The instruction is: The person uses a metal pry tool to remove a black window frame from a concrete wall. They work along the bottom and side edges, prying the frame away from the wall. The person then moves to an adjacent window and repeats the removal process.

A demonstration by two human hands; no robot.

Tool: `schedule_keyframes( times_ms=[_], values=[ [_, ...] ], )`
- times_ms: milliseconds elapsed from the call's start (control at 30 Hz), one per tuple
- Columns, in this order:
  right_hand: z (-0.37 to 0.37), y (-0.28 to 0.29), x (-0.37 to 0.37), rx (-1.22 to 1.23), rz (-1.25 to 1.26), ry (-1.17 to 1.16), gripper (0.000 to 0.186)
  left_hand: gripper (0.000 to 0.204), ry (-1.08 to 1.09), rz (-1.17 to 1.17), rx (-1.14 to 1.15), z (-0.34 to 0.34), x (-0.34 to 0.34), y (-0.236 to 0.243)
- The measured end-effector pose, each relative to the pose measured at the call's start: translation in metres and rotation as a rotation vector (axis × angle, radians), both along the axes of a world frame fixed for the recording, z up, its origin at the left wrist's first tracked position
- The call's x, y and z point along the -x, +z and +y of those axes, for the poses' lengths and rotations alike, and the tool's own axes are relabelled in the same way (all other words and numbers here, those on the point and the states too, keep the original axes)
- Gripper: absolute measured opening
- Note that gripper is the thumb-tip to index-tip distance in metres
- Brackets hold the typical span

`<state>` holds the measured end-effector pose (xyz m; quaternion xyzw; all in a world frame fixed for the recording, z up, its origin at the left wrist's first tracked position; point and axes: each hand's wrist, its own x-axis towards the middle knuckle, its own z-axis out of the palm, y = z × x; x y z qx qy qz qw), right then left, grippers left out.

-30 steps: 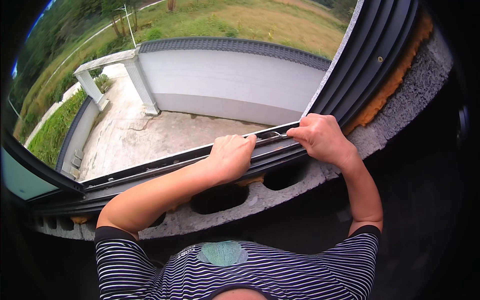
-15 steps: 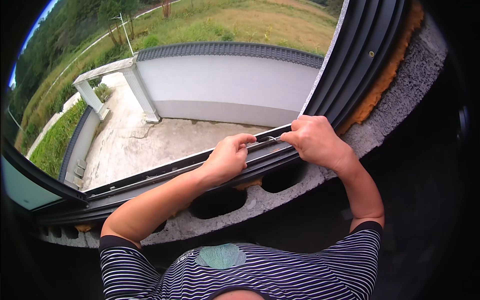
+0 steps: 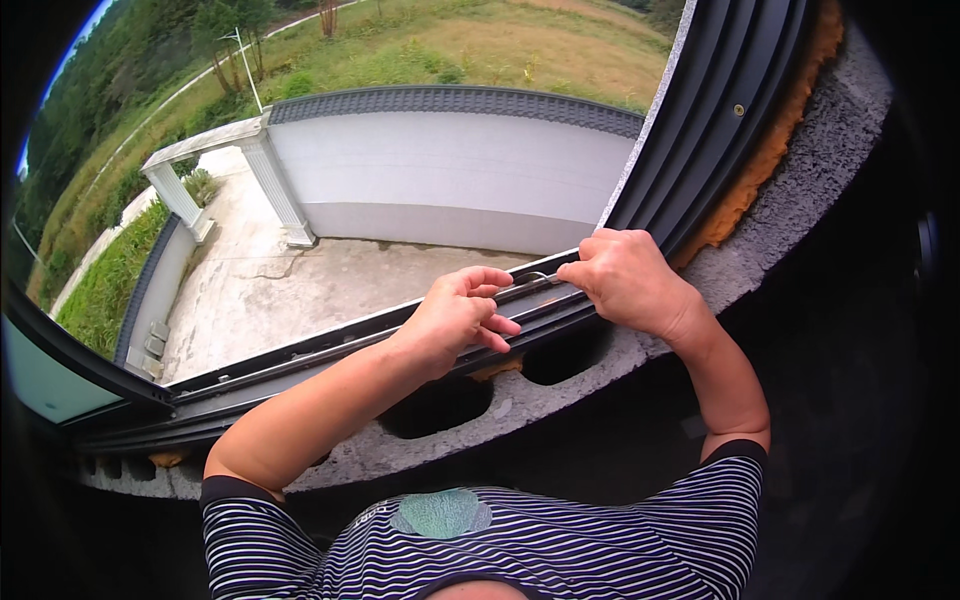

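White courtyard wall, concrete yard, grassy field, striped shirt
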<state>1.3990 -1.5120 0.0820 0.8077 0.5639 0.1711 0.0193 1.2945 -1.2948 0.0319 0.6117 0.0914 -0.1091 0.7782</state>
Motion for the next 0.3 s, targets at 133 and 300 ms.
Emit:
schedule_keyframes(
  times_ms=[133,300],
  values=[
    [-0.002,0.006,0.007,-0.043,-0.009,0.017,0.012,0.037,-0.013,-0.039,-0.122,0.008,0.001,0.011],
    [-0.006,0.013,0.006,-0.015,-0.047,-0.018,0.02,0.032,-0.11,-0.331,-0.943,0.034,-0.009,-0.003]
  ],
)
